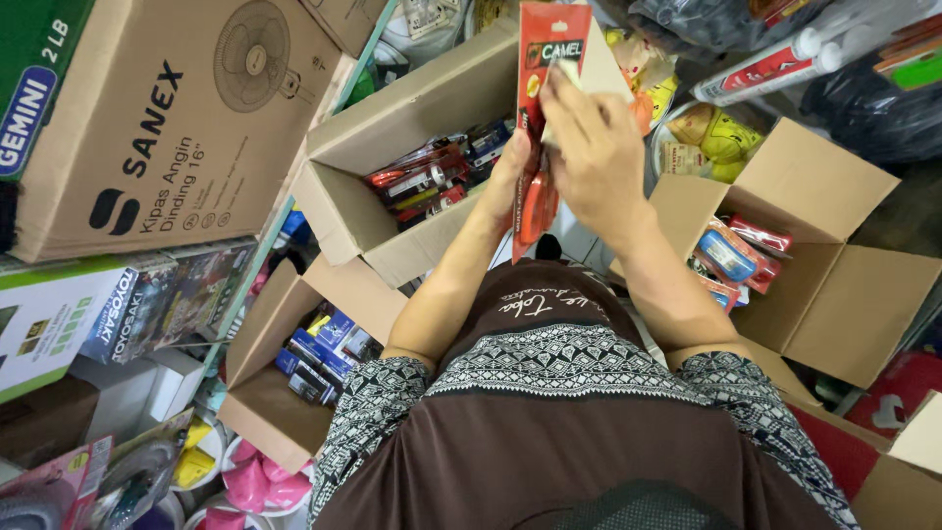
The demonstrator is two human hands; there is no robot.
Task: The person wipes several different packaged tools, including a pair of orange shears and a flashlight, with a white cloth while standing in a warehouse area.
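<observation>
I hold a long red carded blister package point(542, 69) with an orange tool sealed in it upright in front of my chest. My left hand point(510, 182) grips the lower left edge of the package from behind. My right hand point(596, 147) closes over its upper right side, fingers on the card's face. Just beyond the package stands an open cardboard box point(392, 128) filled with several similar red packaged items point(432, 177).
An open box point(834, 285) with red and blue packages sits at the right, another point(265, 393) with blue boxes at the lower left. A large fan carton point(167, 118) fills the upper left. Black bags point(863, 108), yellow packets point(716, 132) and tubes lie beyond.
</observation>
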